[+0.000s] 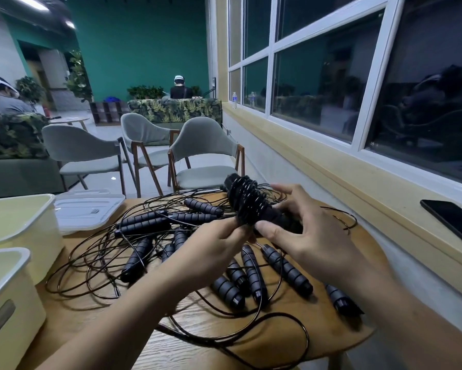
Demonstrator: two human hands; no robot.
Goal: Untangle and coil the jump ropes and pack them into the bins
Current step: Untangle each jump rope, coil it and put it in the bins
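A round wooden table (264, 340) filled the lower part of the view, and on it lay a tangle of jump ropes (149, 252), thin black cables crossing each other with many ribbed black handles among them. At the left edge of the table stood two cream bins (16, 228), one behind the other, both open at the top, and a white lid (88, 209) lay flat just beside the farther one. Three grey chairs (203, 153) stood behind the table, and a black phone (454, 220) rested on the yellow window sill (331, 166) at the right (well apart from the ropes).

Both hands were raised a little above the pile, close together. The right hand (312, 231) was closed around a pair of handles with cable wound on them in many loops, the coiled rope (248, 204). The left hand (214, 247) pinched the lower edge of these loops between thumb and fingers. A loose cable went from this bundle down to the table.
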